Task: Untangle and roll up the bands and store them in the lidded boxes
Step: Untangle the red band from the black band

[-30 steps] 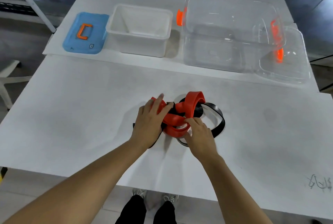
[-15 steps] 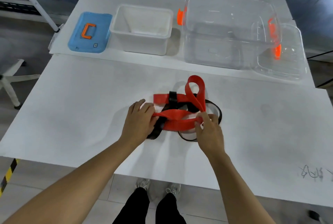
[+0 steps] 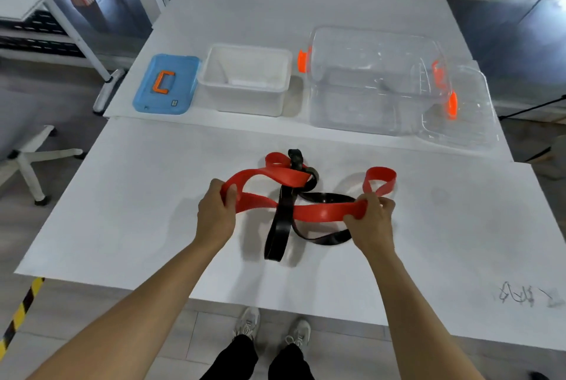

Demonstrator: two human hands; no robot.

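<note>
A red band (image 3: 324, 211) is stretched between my two hands above the white table, still looped around a black band (image 3: 280, 226) that hangs and lies under it. My left hand (image 3: 216, 214) grips the red band's left loop. My right hand (image 3: 372, 220) pinches its right part, with a small red loop (image 3: 379, 180) sticking out beyond the fingers. At the back stand an open white box (image 3: 245, 81) and a large clear box (image 3: 372, 79) with orange clips.
A blue lid (image 3: 167, 85) with an orange handle lies left of the white box. A clear lid (image 3: 459, 110) leans by the clear box's right side. The table's near edge (image 3: 275, 306) is just above my shoes. An office chair base stands at the left.
My hands have moved apart and lifted, pulling the red band out wide. The black band now dangles from it. The head view has tilted up and back a little.
</note>
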